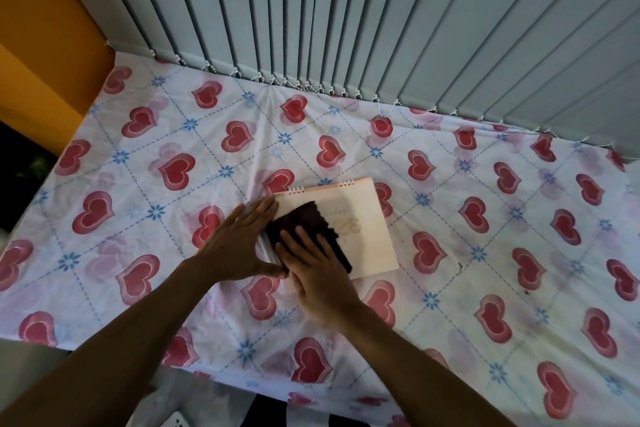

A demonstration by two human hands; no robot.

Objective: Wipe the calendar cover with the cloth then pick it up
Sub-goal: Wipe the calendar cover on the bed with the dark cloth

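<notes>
This looks like a bedroom in a home, shown by a bed (pixel 485 288) spread with a white sheet (pixel 207 135) printed with red hearts and blue flowers, grey vertical blinds (pixel 346 10) hanging along its far edge, and an orange wall (pixel 38 45) at the left.

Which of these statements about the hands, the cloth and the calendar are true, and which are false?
1. The right hand presses a dark cloth onto the calendar. True.
2. The calendar is lifted off the bed. False: it lies flat on the heart-patterned sheet.
3. The left hand lies flat at the calendar's left edge. True.
4. The spiral binding is on the edge nearest the person. False: it is on the far edge, toward the vertical blinds.
5. The cloth covers the whole cover. False: the right part is bare.
</notes>
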